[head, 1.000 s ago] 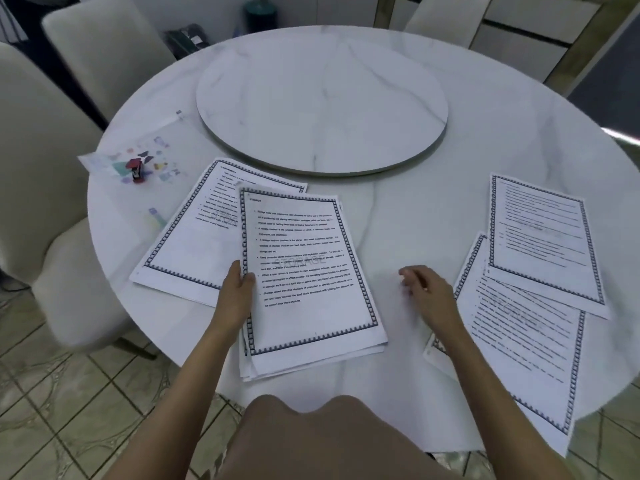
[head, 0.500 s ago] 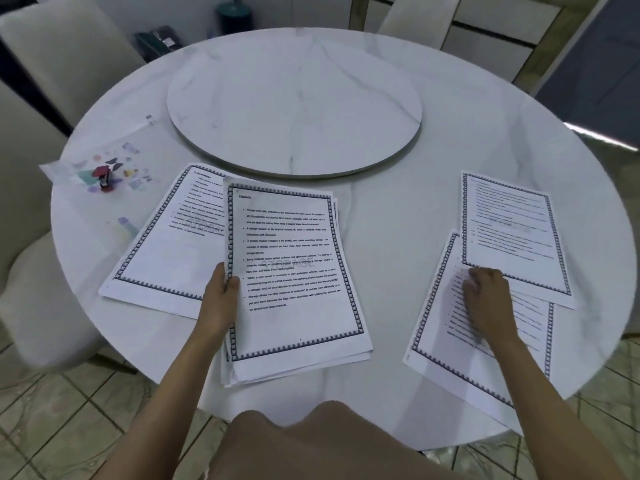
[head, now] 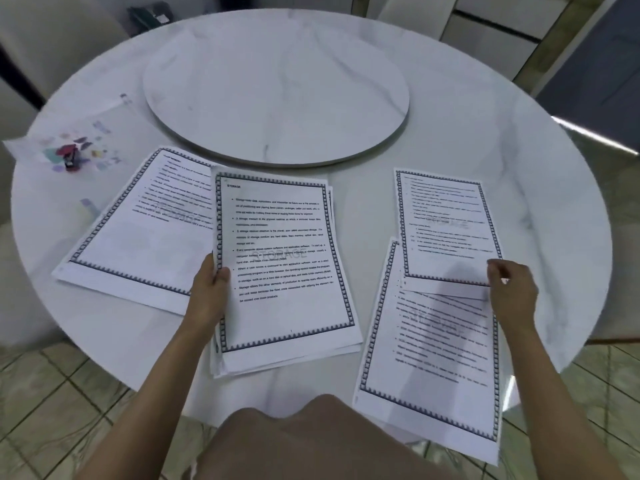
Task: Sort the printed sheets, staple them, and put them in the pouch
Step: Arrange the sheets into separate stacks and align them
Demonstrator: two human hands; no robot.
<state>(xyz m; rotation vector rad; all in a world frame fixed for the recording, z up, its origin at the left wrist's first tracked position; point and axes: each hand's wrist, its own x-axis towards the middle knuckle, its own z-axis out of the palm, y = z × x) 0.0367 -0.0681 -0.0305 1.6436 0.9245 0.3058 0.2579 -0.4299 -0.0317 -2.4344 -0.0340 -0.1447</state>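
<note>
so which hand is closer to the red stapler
Left. The left hand grips the centre stack, below and right of the stapler; the right hand pinches a sheet far across the table.

covered edges, hidden fingers, print too fine to read

the stack [head: 284,271] hides the right edge of the left sheet [head: 138,237], and the fingers of the left hand [head: 207,296] go under the stack, so only the thumb shows. the upper right sheet [head: 446,230] covers the top of the lower right sheet [head: 429,358], whose right border is partly behind the right hand [head: 512,292] and its forearm. the number of sheets in the stack cannot be counted. the body text on all pages is too small to read. the stapler [head: 69,157] on the pouch [head: 100,133] is only a small red and black blur. the chair [head: 52,39] at the far left is cut off by the picture's edge.
</note>
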